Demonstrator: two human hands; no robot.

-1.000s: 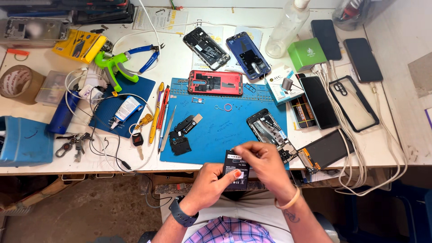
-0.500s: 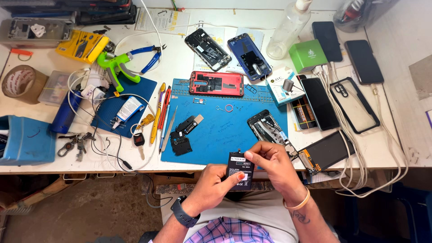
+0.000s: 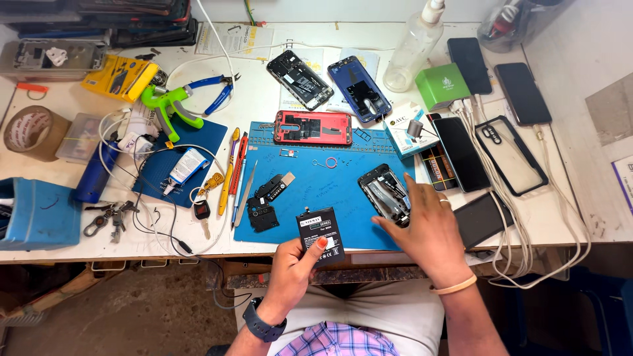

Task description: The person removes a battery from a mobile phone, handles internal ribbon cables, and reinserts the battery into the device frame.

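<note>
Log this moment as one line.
left hand: holds black phone battery | right hand: on opened phone | surface: blue repair mat

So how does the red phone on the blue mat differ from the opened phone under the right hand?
The red phone lies level along the far edge of the blue mat, untouched; the dark opened phone lies slanted nearer the person, with the right hand resting on it. The red phone has a bright red frame; the dark one's is black. Both lie open, insides showing.
</note>
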